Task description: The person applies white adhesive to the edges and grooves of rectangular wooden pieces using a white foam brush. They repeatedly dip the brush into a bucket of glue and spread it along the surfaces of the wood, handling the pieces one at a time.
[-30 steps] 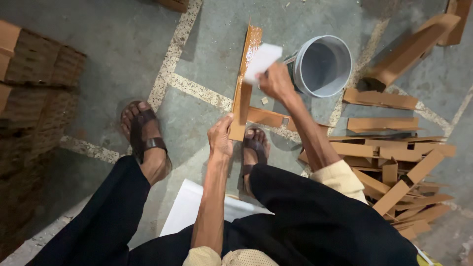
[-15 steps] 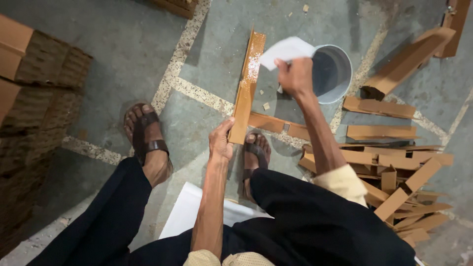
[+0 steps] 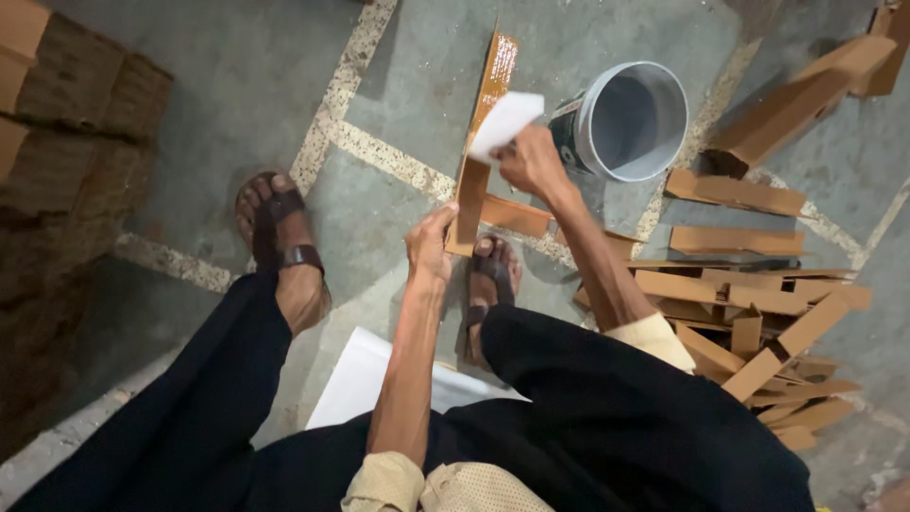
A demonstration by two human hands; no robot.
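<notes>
My left hand [image 3: 431,248] grips the near end of a long brown wooden strip [image 3: 482,128] that slants up and away from me over the floor. My right hand [image 3: 529,161] pinches a white folded sheet [image 3: 505,121] against the strip's middle, right side. The strip's far part looks glossy. A second short wooden piece [image 3: 517,215] lies on the floor just under my right wrist. My sandalled feet [image 3: 280,242] rest on the floor on either side of the strip's near end.
A grey plastic bucket [image 3: 633,121] lies tilted to the right of the strip. A heap of brown wooden strips [image 3: 749,303] covers the floor on the right. Stacked brown blocks [image 3: 66,104] stand on the left. A white sheet [image 3: 365,374] lies under my legs.
My right hand with the white sheet went up toward the bucket, then came back down onto the strip's middle. The left hand has kept its grip on the near end.
</notes>
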